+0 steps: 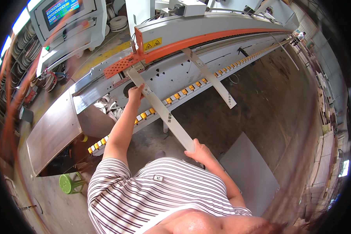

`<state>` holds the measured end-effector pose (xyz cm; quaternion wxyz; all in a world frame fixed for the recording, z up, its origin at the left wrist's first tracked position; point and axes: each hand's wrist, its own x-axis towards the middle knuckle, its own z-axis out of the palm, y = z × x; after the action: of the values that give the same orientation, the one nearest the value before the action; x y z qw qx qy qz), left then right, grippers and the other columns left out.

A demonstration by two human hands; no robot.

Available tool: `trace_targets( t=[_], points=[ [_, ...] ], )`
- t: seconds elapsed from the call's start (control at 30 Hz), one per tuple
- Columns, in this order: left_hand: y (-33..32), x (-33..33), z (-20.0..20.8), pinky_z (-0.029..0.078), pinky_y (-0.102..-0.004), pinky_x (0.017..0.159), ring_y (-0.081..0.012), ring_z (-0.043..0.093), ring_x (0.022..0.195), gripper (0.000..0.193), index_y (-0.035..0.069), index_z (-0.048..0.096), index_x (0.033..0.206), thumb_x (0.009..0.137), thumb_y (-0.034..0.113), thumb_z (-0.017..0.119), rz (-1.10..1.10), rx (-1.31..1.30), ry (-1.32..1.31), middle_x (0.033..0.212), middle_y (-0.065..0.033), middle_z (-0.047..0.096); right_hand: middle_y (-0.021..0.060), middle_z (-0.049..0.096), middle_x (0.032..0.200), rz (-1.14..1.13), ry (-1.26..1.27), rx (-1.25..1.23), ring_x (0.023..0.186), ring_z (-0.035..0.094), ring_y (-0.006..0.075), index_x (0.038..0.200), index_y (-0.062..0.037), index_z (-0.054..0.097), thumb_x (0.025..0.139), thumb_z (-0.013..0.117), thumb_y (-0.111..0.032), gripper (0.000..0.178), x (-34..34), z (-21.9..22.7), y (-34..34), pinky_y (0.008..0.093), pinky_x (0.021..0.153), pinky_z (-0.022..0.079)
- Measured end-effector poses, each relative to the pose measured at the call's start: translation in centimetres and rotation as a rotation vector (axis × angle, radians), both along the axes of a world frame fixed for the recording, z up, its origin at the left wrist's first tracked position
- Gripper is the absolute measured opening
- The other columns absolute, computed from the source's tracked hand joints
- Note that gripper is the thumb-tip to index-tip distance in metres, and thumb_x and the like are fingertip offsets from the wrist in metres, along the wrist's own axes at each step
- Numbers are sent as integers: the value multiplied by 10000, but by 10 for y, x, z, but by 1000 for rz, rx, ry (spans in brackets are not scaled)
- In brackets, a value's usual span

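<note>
Long board [163, 110]: near end partly covered by right hand [201, 152]. Second board [213, 80]: far end hidden under orange rail [175, 48]. Control box [89, 15] cut by top edge. Distant person [300, 36] too small to make out.

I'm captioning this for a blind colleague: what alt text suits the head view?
A person's left hand and right hand hold a long pale strip, its far end at a grey-and-orange machine. A second strip crosses the yellow rollers farther along; a green stool stands at lower left.
</note>
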<state>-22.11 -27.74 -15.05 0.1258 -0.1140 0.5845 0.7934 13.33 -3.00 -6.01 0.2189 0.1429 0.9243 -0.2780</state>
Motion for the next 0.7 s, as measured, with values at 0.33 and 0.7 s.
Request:
trace_targets(
  t=[0.33, 0.7],
  points=[
    [24, -18, 9, 594, -426, 678, -280, 668, 787, 362, 49, 414, 1162, 1007, 352, 536, 52, 333, -74, 957, -134, 603, 279, 686, 913, 65, 136, 3, 870, 676, 433, 1079, 32, 425, 802, 675, -340, 527, -48, 3, -38, 497, 780, 541],
    [16, -45, 7, 583, -419, 648, -247, 619, 680, 446, 10, 464, 1110, 1012, 445, 487, 62, 190, -145, 859, -118, 597, 283, 677, 863, 98, 105, -87, 847, 673, 440, 1066, 38, 421, 803, 678, -337, 525, -70, 0, -42, 496, 777, 538]
  ],
)
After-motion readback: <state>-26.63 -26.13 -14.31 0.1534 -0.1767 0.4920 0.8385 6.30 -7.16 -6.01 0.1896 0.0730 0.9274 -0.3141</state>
